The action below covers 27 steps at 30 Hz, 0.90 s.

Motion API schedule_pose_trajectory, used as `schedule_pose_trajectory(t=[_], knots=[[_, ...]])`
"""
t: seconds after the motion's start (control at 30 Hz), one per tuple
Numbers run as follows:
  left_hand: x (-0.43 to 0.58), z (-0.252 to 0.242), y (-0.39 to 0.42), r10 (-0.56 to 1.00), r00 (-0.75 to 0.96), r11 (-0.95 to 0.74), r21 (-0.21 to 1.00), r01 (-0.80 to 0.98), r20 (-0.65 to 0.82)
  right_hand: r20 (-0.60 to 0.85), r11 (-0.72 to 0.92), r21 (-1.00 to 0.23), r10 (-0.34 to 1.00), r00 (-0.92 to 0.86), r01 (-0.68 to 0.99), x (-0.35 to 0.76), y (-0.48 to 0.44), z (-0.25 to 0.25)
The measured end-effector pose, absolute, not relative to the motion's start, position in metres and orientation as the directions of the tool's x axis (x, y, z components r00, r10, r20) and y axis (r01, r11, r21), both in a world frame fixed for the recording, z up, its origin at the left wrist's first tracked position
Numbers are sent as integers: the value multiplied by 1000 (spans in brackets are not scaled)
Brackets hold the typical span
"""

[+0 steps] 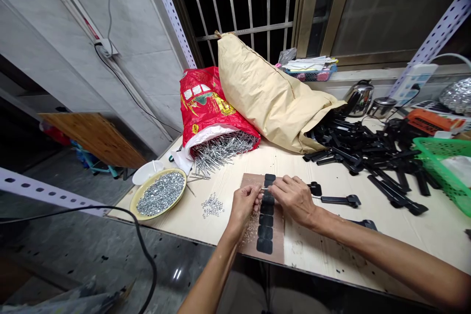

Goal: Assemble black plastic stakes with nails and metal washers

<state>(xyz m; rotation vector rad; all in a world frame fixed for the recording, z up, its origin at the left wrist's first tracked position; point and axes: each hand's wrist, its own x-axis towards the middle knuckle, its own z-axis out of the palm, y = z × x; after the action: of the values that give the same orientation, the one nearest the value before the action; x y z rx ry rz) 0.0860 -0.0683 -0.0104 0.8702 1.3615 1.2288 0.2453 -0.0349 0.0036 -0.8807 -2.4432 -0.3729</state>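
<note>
My left hand [246,206] and my right hand [296,198] meet above a brown board [277,250], both with fingers pinched. A thin metal pin [264,188] shows between the fingertips, its ends covered by the two hands. Beneath them runs a column of black square pads [265,233] along the board. Small clear bits lie scattered by my left wrist. To the right of my right hand rest several black plastic pieces with long handles [340,200], partly hidden by my forearm.
Left on the table are a yellow bowl [133,207] of small metal parts and a little pile of shiny pieces [212,205]. Behind, a red bag [206,103] spills metal pins and a tan sack [272,93] spills black parts. A green basket [437,181] stands right.
</note>
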Motion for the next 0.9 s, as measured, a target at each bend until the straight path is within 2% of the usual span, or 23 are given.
schedule_pose_trajectory(t=[0.1, 0.2, 0.3, 0.4, 0.5, 0.7, 0.9], knots=[[85, -10, -69, 960, -181, 202, 977, -72, -212, 551, 772, 158, 448, -704, 615, 248, -34, 5], [83, -6, -71, 976, -188, 135, 983, 128, -109, 546, 778, 172, 436, -715, 605, 249, -34, 7], [83, -3, -73, 983, -183, 26, 948, 318, 34, 543, 773, 147, 458, -703, 617, 248, -33, 5], [85, -1, -75, 979, -162, -45, 904, 424, 125, 557, 758, 75, 507, -658, 648, 248, -33, 4], [88, -1, -76, 978, -146, -68, 893, 445, 147, 554, 752, 17, 541, -632, 658, 248, -33, 5], [87, -4, -75, 987, -117, -62, 926, 373, 113, 561, 761, -4, 539, -628, 649, 248, -33, 5], [87, -4, -76, 986, -113, -64, 909, 413, 120, 560, 778, -28, 533, -635, 628, 248, -34, 2]])
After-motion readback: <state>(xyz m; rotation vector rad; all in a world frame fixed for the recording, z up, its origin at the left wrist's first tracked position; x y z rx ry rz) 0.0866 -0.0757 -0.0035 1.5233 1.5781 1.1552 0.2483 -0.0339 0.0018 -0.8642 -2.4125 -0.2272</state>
